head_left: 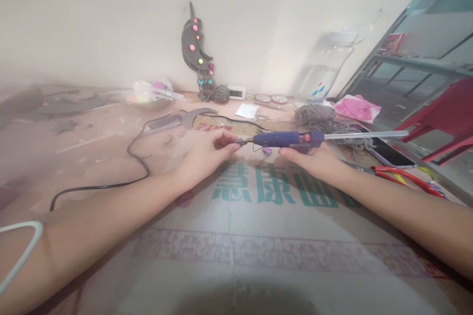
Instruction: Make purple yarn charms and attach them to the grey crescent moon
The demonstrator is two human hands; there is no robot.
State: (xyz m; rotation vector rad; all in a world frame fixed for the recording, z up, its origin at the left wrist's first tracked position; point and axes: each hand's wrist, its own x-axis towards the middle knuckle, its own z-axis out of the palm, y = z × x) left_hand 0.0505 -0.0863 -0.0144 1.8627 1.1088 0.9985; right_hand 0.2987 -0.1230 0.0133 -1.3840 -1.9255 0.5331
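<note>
My right hand (pixel 308 160) is wrapped round the handle of a blue hot glue gun (pixel 273 140), which lies level with its nozzle to the left. A long clear glue stick (pixel 365 135) juts out of its back end. Between the thumb and fingers of my left hand (pixel 212 150) is a small grey piece (pixel 241 142), pinched right at the nozzle tip; its exact kind is too small to tell. Below the gun lies a small purple bit (pixel 266 150) on the printed sheet (pixel 240 226).
A grey moon ornament (pixel 192 47) with coloured pompoms leans on the wall. Grey yarn (pixel 316 115), a phone (pixel 393 151), red-handled scissors (pixel 402 177) and a clear water jug (pixel 327 66) are on the right. A black cord (pixel 136 157) curves across the left, near grey felt scraps (pixel 64 125).
</note>
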